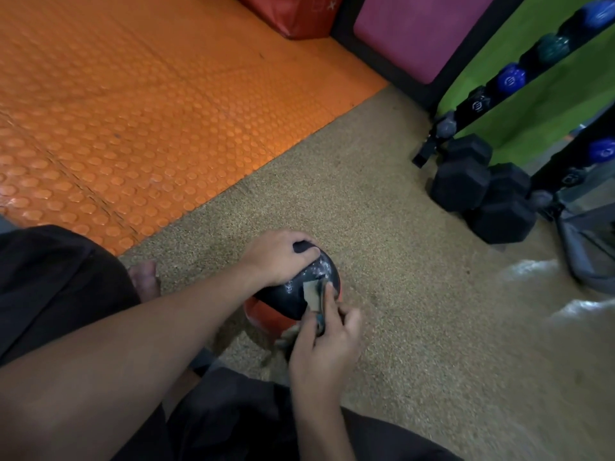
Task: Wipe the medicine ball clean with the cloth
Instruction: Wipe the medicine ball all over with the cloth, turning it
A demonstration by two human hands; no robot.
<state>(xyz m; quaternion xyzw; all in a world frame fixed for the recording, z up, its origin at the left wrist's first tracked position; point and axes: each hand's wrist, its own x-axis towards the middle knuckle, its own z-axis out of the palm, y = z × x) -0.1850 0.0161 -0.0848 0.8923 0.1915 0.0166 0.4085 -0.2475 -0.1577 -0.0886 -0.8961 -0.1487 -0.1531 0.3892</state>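
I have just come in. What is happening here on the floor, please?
A person on the floor is cleaning a black and red medicine ball. The left hand holds the ball from above, with its fingers curled over the top. The right hand presses a small cloth against the ball's side. White marks show near the top of the ball, so the wiping does not look finished. Black dumbbells lie nearby.

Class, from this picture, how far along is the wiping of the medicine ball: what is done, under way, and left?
Done: the medicine ball sits on the floor, gripped by the left hand. Under way: the right hand presses the cloth against the ball's black upper side. Left: whitish marks show on the black surface beside the cloth, so it is not yet clean; the red underside is mostly hidden.
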